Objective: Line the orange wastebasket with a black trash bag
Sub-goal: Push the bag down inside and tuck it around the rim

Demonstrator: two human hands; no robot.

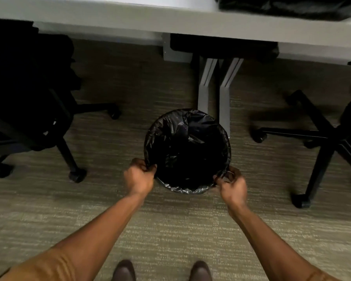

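A black trash bag (187, 147) fills a round wastebasket on the carpet and is folded over its whole rim, so none of the basket's orange shows. My left hand (139, 176) pinches the bag's edge at the near left of the rim. My right hand (232, 184) pinches the bag's edge at the near right of the rim. The bag's inside is dark and crinkled.
A grey desk (130, 21) runs across the top, its legs (215, 92) just behind the basket. Black office chairs stand at the left (30, 102) and right (328, 138), their wheeled bases spread on the carpet. My shoes (124, 270) are at the bottom edge.
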